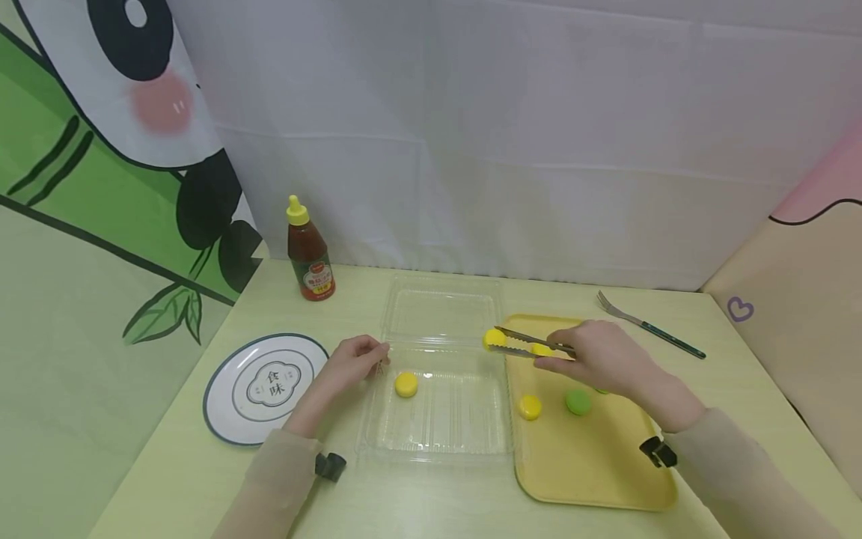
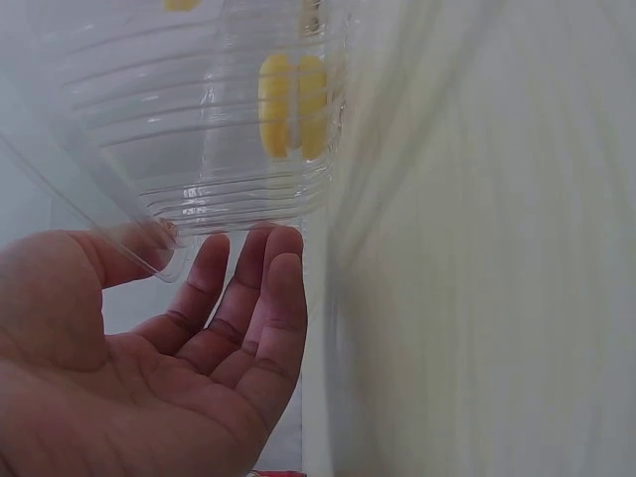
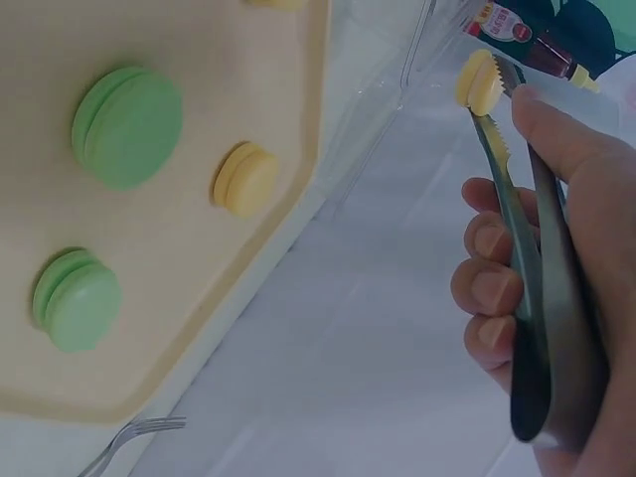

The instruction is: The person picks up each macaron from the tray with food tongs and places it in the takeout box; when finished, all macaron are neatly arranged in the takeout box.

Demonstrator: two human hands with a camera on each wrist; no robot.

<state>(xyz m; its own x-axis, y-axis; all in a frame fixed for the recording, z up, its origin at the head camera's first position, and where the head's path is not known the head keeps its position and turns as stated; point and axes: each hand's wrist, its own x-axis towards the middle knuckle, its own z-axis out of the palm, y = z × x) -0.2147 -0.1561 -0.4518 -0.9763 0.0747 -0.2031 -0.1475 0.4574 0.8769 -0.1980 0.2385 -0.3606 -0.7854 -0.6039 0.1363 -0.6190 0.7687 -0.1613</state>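
My right hand [image 1: 606, 359] grips metal tongs [image 3: 561, 328], whose serrated tips hold a yellow macaron [image 3: 480, 82]. In the head view this macaron is over the gap between the yellow tray [image 1: 592, 479] and an opened clear plastic container [image 1: 444, 442]. With thumb and fingers, my left hand [image 1: 353, 363] pinches the container's left rim, as the left wrist view shows up close. One yellow macaron [image 1: 406, 385] lies inside the container, near its left side. On the tray are yellow macarons [image 1: 530, 407] and green macarons [image 1: 578, 402], some partly covered by my right hand.
A white plate [image 1: 229, 397] with a blue rim lies left of my left hand. Behind it stands a red sauce bottle [image 1: 310, 258] with a yellow cap. At the back right lies a fork [image 1: 649, 327]. A white cloth [image 1: 539, 150] hangs behind the table.
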